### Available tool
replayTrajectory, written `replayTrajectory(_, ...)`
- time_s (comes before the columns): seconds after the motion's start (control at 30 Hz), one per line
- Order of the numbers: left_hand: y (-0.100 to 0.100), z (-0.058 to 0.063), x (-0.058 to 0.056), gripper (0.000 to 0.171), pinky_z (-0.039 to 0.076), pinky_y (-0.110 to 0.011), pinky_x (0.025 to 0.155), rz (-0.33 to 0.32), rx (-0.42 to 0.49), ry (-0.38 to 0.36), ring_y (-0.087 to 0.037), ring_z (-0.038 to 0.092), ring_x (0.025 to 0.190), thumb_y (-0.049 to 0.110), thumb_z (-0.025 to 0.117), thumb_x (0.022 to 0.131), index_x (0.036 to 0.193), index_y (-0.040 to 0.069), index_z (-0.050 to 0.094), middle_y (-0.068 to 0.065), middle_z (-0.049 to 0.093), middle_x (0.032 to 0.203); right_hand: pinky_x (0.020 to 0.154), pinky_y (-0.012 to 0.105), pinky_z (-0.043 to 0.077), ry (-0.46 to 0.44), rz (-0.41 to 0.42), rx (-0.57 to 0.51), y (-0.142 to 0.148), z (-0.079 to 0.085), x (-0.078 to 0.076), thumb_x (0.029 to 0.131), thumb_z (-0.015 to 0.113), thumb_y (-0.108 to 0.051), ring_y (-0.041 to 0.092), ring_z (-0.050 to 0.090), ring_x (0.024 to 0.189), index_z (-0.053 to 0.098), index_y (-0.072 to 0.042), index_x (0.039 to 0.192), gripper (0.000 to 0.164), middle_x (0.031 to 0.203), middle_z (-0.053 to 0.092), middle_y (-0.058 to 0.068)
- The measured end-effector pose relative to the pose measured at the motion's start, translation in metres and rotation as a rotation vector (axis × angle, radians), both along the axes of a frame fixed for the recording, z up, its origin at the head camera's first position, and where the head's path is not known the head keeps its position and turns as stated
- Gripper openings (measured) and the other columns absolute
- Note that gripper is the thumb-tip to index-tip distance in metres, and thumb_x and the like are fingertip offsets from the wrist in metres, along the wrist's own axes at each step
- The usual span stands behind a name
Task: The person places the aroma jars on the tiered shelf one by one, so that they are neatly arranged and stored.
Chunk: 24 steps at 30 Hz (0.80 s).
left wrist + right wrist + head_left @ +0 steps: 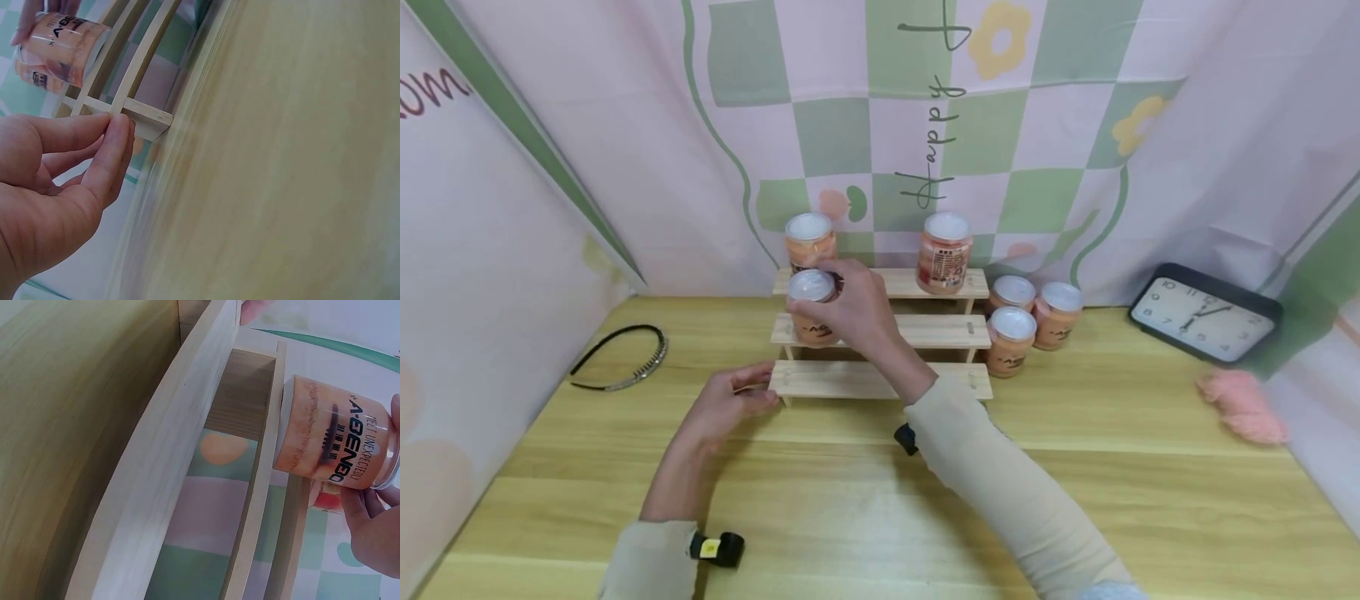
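A three-step wooden shelf (pixel 835 380) stands against the patterned cloth. My right hand (pixel 867 310) grips an orange jar (pixel 340 434) with a silvery top by its upper part, at the left end of the middle step. The base of that jar is at the board; whether it bears full weight there I cannot tell. My left hand (pixel 718 408) pinches the left end of the lowest step between thumb and fingers, as the left wrist view shows. On the top step, one jar (pixel 808 236) stands at the left, partly hidden, and another jar (pixel 945 257) at the right.
Three more jars (pixel 1011 346) stand on the table just right of the shelf. Farther right are a black-framed clock (pixel 1206 314) and a pink fluffy item (pixel 1243 407). A dark headband (pixel 661 350) lies on the left of the wooden table (pixel 820 517).
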State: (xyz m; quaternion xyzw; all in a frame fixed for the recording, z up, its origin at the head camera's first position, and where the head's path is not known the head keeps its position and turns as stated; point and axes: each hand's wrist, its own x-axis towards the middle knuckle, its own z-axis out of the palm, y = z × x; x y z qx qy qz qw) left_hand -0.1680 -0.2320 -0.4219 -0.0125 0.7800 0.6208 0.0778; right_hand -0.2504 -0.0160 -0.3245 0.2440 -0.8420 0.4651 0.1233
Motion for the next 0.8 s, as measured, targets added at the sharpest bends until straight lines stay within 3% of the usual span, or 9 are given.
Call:
replayTrajectory(0.53,0.0,0.001,0.001,0.056,0.054,-0.028,0.091,0.01,-0.018,-0.004,-0.03,0.063,0.11,-0.004,0.064,0.095,0.148,-0.003,0.047,-0.025,0.056,0.137,0.083,0.029,0.055,-0.006,0.073,-0.054,0.011,0.002,0.001,0.077,0.09,-0.035,0.015,0.061,0.102,0.069,-0.009,0.123,0.057,0.118,0.068,0.003)
replayTrajectory(0.67,0.001,0.002,0.0,0.055,0.054,-0.028,0.09,0.012,-0.024,-0.004,-0.03,0.062,0.113,-0.003,0.064,0.095,0.148,-0.002,0.047,-0.024,0.056,0.137,0.093,0.032,0.053,-0.026,0.092,-0.047,0.018,0.002,0.002,0.078,0.09,-0.033,0.018,0.061,0.11,0.067,-0.009,0.125,0.057,0.12,0.067,0.003)
replayTrajectory(0.8,0.002,0.002,0.0,0.055,0.055,-0.028,0.091,0.005,-0.018,0.002,-0.031,0.06,0.116,-0.003,0.064,0.095,0.147,-0.002,0.048,-0.024,0.056,0.138,0.103,0.035,0.049,-0.044,0.079,-0.031,0.029,0.005,0.003,0.08,0.089,-0.03,0.027,0.058,0.121,0.065,-0.005,0.13,0.06,0.129,0.064,0.01)
